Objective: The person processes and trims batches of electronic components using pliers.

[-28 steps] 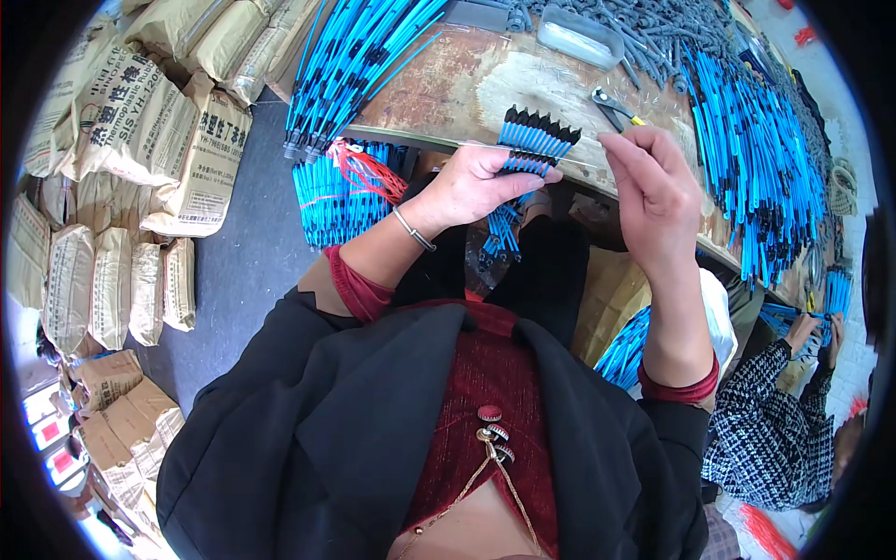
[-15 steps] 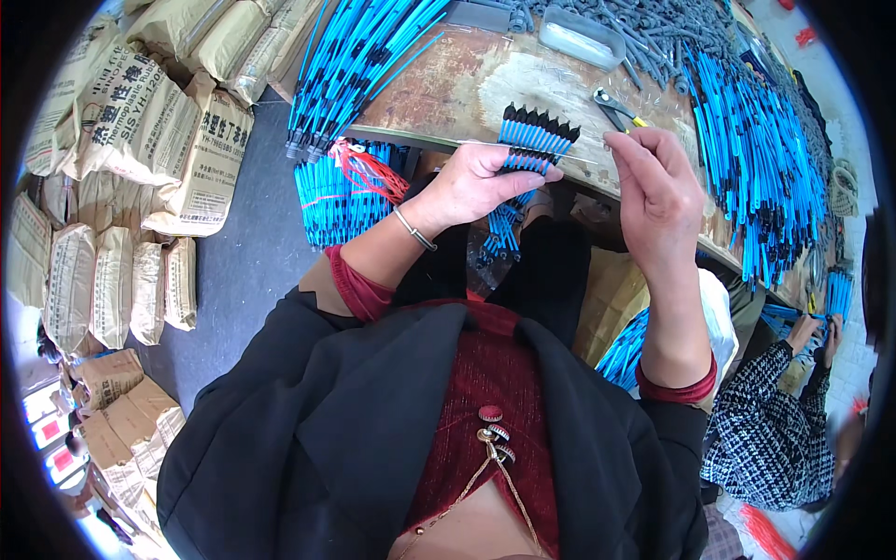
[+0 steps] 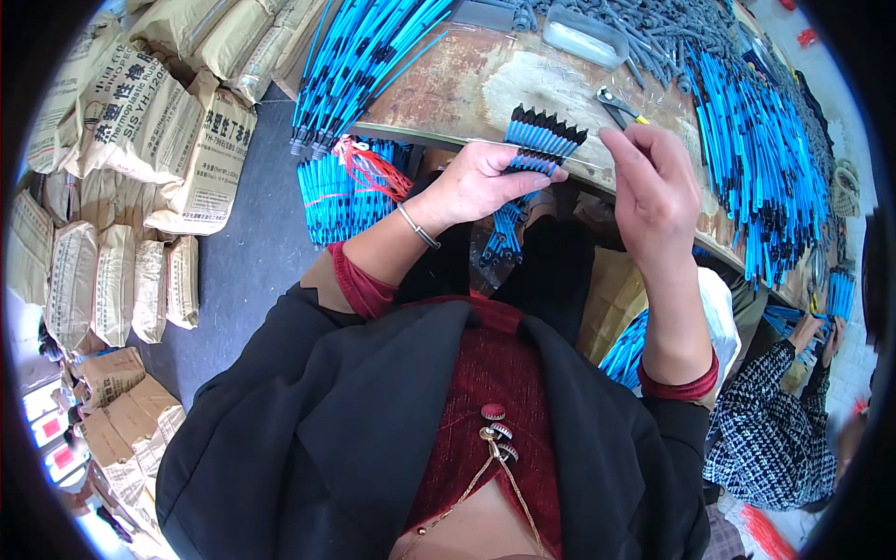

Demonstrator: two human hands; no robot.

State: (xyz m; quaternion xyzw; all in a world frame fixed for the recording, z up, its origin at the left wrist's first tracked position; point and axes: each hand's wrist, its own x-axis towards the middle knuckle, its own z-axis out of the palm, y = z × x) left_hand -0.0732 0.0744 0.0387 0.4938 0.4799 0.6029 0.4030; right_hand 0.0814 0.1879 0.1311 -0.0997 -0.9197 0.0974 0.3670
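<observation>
My left hand (image 3: 490,187) is closed around a flat row of thin blue tubes (image 3: 551,137) with black pointed ends, held side by side beyond the table's near edge. Below this hand, the lower ends of blue tubes (image 3: 505,229) hang down. To the right, my right hand (image 3: 656,187) is raised apart from the row, thumb and forefinger pinched together. A thin pale strand seems to run across the row toward those fingertips; I cannot make out what they hold. Just beyond the right hand, pliers (image 3: 620,107) with yellow-and-black handles lie on the wooden table (image 3: 448,84).
Blue tubes are heaped at the table's left (image 3: 373,61) and right (image 3: 761,168). Grey plastic parts (image 3: 653,37) and a clear tray (image 3: 585,37) lie at the back. Red strands (image 3: 378,173) hang left. Paper sacks (image 3: 140,121) line the left side; a co-worker (image 3: 775,420) sits right.
My left hand and the tube row have shifted slightly to the right. The right hand stays pinched, its fingertips slightly higher and farther left.
</observation>
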